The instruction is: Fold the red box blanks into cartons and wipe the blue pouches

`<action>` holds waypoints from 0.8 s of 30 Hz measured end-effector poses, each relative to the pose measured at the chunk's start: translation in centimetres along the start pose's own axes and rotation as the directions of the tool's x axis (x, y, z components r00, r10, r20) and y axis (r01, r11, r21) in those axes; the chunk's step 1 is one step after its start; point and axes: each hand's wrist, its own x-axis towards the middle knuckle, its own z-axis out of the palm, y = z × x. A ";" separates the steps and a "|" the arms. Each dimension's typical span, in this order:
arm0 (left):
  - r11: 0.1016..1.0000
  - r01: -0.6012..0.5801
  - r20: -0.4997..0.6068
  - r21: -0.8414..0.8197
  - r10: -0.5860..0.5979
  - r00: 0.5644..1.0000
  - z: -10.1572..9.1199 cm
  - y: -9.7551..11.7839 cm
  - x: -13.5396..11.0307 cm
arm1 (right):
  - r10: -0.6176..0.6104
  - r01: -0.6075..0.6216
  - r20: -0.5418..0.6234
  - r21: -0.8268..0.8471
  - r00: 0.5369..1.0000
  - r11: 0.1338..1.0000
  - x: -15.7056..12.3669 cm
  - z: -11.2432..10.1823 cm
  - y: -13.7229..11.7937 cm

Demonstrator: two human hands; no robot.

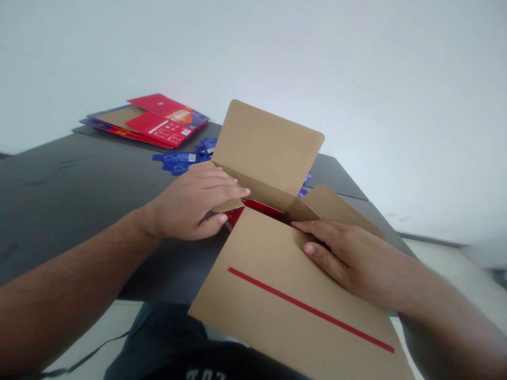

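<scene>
A brown cardboard box (273, 248) with red printed sides stands at the near table edge, its top flaps raised or spread. The far flap (269, 142) sticks up, while the near flap, crossed by a red strip (309, 309), slopes down toward my body. My left hand (198, 203) lies over the left side flap, fingers stretched across it and thumb lower by the red side. On the right, my right hand (336, 245) holds the box's near right corner, thumb on the near flap and fingers along the opening. Little of the box's inside shows.
Flat red and blue printed cartons (162, 124) lie stacked at the back left of the dark grey table (59, 190). Several small blue flattened packs (178, 161) lie behind my left hand. A pale wall (253, 53) rises behind the table.
</scene>
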 end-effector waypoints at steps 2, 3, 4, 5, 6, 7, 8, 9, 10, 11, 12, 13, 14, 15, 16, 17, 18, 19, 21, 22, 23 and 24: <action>0.998 0.016 0.024 0.061 -0.018 1.000 0.4 0.2 0.3 | -0.001 0.001 -0.002 -0.002 1.000 1.000 0.0 0.0 -0.1; 0.997 0.012 0.017 0.079 -0.013 1.000 0.7 0.2 0.4 | -0.009 0.009 0.001 -0.001 1.000 1.000 0.1 0.0 -0.1; 0.996 -0.001 0.002 0.086 0.001 1.000 0.9 0.2 0.5 | -0.024 0.024 0.006 0.001 1.000 1.000 0.2 0.0 -0.1; 0.996 -0.015 -0.015 0.087 0.016 1.000 1.1 0.1 0.5 | -0.044 0.044 0.012 0.004 0.999 0.999 0.4 -0.1 -0.1; 0.996 -0.026 -0.032 0.086 0.029 0.999 1.3 -0.1 0.5 | -0.069 0.069 0.016 0.004 0.997 0.998 0.5 -0.2 0.0; 0.996 -0.034 -0.047 0.083 0.038 0.998 1.5 -0.2 0.5 | -0.092 0.092 0.015 0.000 0.996 0.996 0.7 -0.3 0.2; 0.996 -0.036 -0.059 0.079 0.041 0.997 1.6 -0.2 0.5 | -0.111 0.111 0.008 -0.010 0.994 0.994 0.9 -0.4 0.4; 0.997 -0.039 -0.074 0.072 0.044 0.996 1.6 -0.3 0.5 | -0.124 0.124 0.000 -0.024 0.992 0.992 1.1 -0.5 0.6; 0.997 -0.040 -0.088 0.061 0.045 0.995 1.6 -0.3 0.5 | -0.128 0.127 -0.007 -0.040 0.992 0.991 1.4 -0.5 0.8; 0.998 -0.041 -0.102 0.045 0.045 0.994 1.5 -0.3 0.4 | -0.123 0.122 -0.012 -0.054 0.992 0.991 1.6 -0.6 1.0; 0.999 -0.044 -0.113 0.025 0.046 0.992 1.5 -0.3 0.4 | -0.111 0.109 -0.016 -0.067 0.994 0.992 1.8 -0.6 1.2; 0.999 -0.048 -0.122 0.001 0.047 0.991 1.4 -0.2 0.3 | -0.095 0.093 -0.019 -0.077 0.995 0.993 2.0 -0.6 1.3; 0.998 -0.052 -0.128 -0.022 0.049 0.991 1.3 -0.2 0.2 | -0.078 0.076 -0.022 -0.086 0.997 0.993 2.2 -0.6 1.4; 0.998 -0.054 -0.135 -0.044 0.048 0.990 1.3 -0.2 0.0 | -0.062 0.059 -0.026 -0.096 0.998 0.994 2.4 -0.6 1.4; 0.996 -0.056 -0.145 -0.065 0.046 0.988 1.3 -0.1 -0.1 | -0.045 0.041 -0.033 -0.110 0.998 0.993 2.6 -0.6 1.5; 0.995 -0.060 -0.156 -0.085 0.046 0.987 1.3 -0.1 -0.3 | -0.029 0.024 -0.041 -0.127 0.999 0.992 2.7 -0.6 1.5; 0.992 -0.068 -0.169 -0.106 0.050 0.984 1.3 0.0 -0.4 | -0.014 0.007 -0.048 -0.146 0.999 0.989 2.8 -0.5 1.5; 0.988 -0.084 -0.184 -0.126 0.060 0.981 1.4 0.1 -0.5 | 0.000 -0.009 -0.055 -0.163 0.999 0.987 2.9 -0.5 1.5; 0.980 -0.119 -0.200 -0.162 0.085 0.976 1.5 0.2 -0.7 | 0.024 -0.035 -0.059 -0.188 0.998 0.981 3.1 -0.4 1.7; 0.975 -0.133 -0.199 -0.178 0.097 0.975 1.5 0.3 -0.7 | 0.033 -0.044 -0.061 -0.198 0.998 0.979 3.1 -0.3 1.8; 0.971 -0.143 -0.191 -0.191 0.106 0.976 1.4 0.4 -0.6 | 0.041 -0.054 -0.065 -0.206 0.997 0.977 3.2 -0.3 2.0; 0.967 -0.150 -0.179 -0.205 0.113 0.977 1.3 0.4 -0.6 | 0.049 -0.064 -0.072 -0.214 0.996 0.975 3.2 -0.2 2.1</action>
